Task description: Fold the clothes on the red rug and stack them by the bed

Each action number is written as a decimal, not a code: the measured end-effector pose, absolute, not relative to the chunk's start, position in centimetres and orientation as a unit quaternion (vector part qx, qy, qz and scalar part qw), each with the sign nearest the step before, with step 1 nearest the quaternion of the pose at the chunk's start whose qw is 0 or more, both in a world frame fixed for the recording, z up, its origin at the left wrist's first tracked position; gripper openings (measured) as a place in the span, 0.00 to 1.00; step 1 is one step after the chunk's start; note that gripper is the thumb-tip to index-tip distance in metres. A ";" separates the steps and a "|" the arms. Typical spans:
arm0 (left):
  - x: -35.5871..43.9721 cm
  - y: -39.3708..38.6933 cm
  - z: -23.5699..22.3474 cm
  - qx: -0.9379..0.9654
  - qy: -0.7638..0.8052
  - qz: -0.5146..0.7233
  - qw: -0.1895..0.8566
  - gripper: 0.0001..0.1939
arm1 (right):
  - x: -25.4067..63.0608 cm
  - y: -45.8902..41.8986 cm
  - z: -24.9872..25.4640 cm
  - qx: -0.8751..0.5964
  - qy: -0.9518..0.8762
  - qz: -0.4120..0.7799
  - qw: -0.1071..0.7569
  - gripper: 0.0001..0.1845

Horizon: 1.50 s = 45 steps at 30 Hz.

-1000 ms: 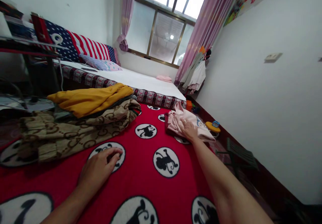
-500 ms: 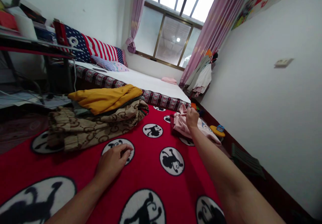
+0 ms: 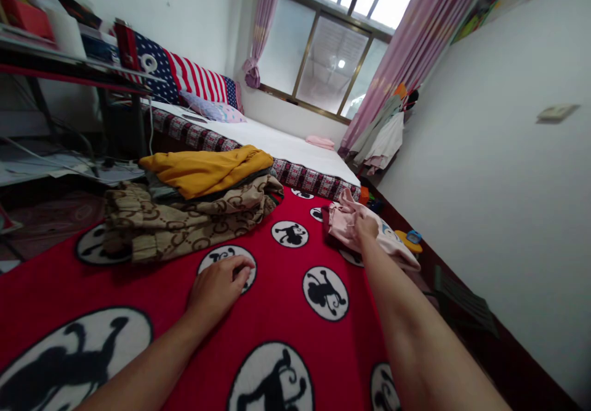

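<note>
At the right side of the red blanket (image 3: 272, 306) lies a rumpled pink shirt (image 3: 343, 226) with a printed picture, on top of a dark red cloth. My right hand (image 3: 367, 226) is on the shirt, its fingers closed on the fabric; the fingertips are partly hidden. My left hand (image 3: 220, 285) rests on the blanket over a monkey print, fingers loosely bent and thumb apart, with nothing in it. Beyond it to the left is a pile of clothes: a yellow garment (image 3: 210, 168) over brown patterned trousers (image 3: 184, 226).
A bed with a white sheet (image 3: 286, 143) stands behind, under the window. To the left is a cluttered desk (image 3: 69, 72). On the right are a yellow stool (image 3: 409, 242) and a dark green slatted seat (image 3: 464, 300) along the wall.
My right hand has come down onto the pink shirt from just above it. The whole view has shifted a little; my left hand stays on the blanket.
</note>
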<state>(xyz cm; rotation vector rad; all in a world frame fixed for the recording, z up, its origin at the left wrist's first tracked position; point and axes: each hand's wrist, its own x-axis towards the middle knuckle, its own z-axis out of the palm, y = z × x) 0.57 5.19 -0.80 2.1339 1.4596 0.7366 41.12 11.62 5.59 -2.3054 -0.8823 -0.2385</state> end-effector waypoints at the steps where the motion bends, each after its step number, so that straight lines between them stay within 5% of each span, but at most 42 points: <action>1: 0.6 5.2 -0.8 0.774 0.529 0.265 0.226 0.15 | 41.1 11.3 5.4 -0.874 -0.332 -0.100 0.339 0.30; 6: 0.6 5.2 -0.8 0.776 0.531 0.265 0.212 0.15 | 39.2 8.5 2.9 -0.818 -0.431 -0.129 0.358 0.31; 10: 0.5 5.2 -0.9 0.779 0.526 0.274 0.205 0.14 | 37.4 7.4 2.8 -0.761 -0.591 -0.111 0.245 0.22; 14: 0.5 5.2 -1.1 0.780 0.519 0.276 0.213 0.15 | 36.9 7.9 4.1 -0.745 -0.646 -0.126 0.114 0.25; 21: 0.6 5.4 -1.3 0.775 0.531 0.262 0.222 0.15 | 36.2 9.5 1.9 -0.809 -0.570 -0.137 0.027 0.27; 30: 0.5 5.4 -1.1 0.775 0.514 0.280 0.237 0.14 | 33.1 5.9 -0.5 -0.790 -0.589 -0.163 0.052 0.33; 37: 0.2 5.6 -1.4 0.775 0.484 0.323 0.246 0.12 | 29.8 1.0 -1.5 -0.791 -0.605 -0.044 0.078 0.32; 45: 0.6 6.3 -2.2 0.743 0.473 0.394 0.263 0.14 | 27.3 -4.9 -3.7 -0.749 -0.586 0.005 0.309 0.25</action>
